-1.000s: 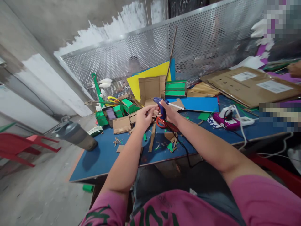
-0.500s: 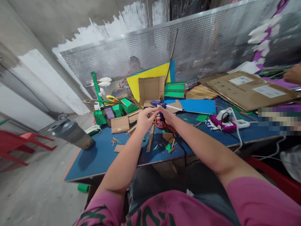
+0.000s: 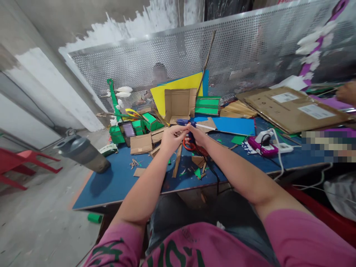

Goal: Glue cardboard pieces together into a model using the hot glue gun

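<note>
Basically, two bare hands meet over a blue table (image 3: 119,174) w/ a blue glue gun (image 3: 183,121), just in front of an open cardboard box (image 3: 180,102). Right hand (image 3: 198,135) is wrapped round the gun's handle, prob. so the nozzle points left, away from its own fingers; a white glue stick (image 3: 205,126) pokes out the back. Left hand (image 3: 172,136) is close by the gun, thumb & fingertips drawn together; can't tell if anything small is btwn them. Black cord (image 3: 214,174) hangs slack over the near edge, maybe for free movement. Grey bottle (image 3: 86,154) is at the table's left end, prob. to be clear of the cardboard scraps (image 3: 198,161). Pose: both forearms reach fwd & converge, elbows spread wide.
</note>
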`<state>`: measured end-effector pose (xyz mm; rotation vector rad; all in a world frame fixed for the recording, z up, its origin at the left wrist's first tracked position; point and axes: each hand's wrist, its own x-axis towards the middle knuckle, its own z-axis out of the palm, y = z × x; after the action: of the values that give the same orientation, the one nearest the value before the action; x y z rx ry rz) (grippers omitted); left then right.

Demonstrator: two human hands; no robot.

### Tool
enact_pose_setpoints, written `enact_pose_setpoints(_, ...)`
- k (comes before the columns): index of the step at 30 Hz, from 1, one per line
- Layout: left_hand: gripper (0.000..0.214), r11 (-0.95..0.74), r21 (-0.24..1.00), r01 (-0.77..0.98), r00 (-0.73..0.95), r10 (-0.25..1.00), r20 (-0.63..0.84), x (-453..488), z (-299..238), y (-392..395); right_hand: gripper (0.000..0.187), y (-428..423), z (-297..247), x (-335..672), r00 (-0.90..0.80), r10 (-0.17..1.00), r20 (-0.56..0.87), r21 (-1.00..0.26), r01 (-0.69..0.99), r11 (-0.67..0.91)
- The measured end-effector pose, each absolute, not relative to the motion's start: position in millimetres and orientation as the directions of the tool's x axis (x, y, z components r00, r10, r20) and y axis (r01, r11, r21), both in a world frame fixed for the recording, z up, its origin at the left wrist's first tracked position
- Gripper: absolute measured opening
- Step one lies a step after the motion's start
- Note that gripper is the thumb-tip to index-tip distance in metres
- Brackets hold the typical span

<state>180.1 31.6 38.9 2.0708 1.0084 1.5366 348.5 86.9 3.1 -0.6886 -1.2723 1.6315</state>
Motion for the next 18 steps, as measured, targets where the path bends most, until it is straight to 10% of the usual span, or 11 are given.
enact_pose_setpoints(18,0.02,-0.797,0.379,0.47,0.318,0.554,0.77,169.3,53.3,25.2,0.08,76.5,12.7,345.3,-0.407,0.904,0.132,-0.946,-0.325,-0.008)
